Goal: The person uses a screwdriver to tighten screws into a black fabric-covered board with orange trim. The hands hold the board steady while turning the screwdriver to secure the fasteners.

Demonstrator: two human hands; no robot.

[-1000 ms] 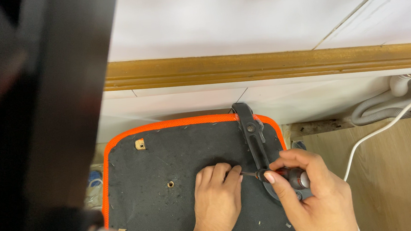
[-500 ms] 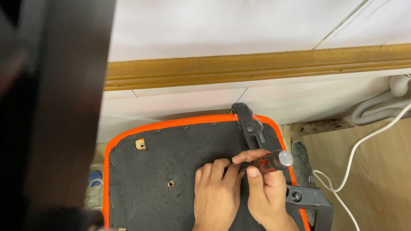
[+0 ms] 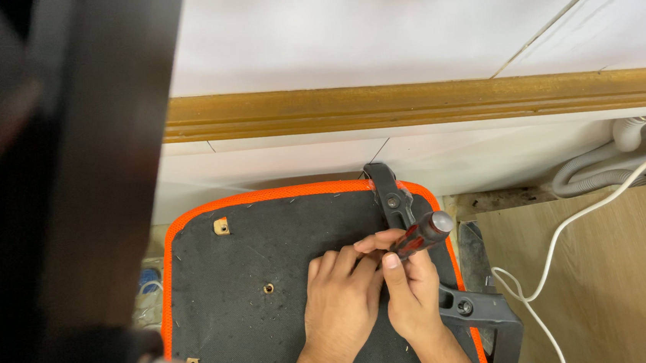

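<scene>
Nearest the camera, on the black fabric underside of the orange-trimmed seat pad [image 3: 257,317], both hands are now pressed side by side. The left hand [image 3: 340,303] lies flat with its fingers curled down onto the fabric; nothing can be seen in its grip. The right hand [image 3: 412,293] has been drawn in from the right edge of the seat over the last second, and its grip is clamped on the red-and-black screwdriver [image 3: 423,235]. The handle, level half a second ago, is now tipped up and to the right, so the hidden tip is judged to be pressed more steeply into the spot under the fingertips. With the hand shifted, the black plastic armrest bracket [image 3: 475,311] is uncovered at the seat's right edge. Farther off, a white cable [image 3: 572,223] trails over the wooden floor [image 3: 615,281], a grey corrugated hose [image 3: 591,168] is seen beyond it, and a brown wooden moulding [image 3: 424,100] runs along the white wall.
</scene>
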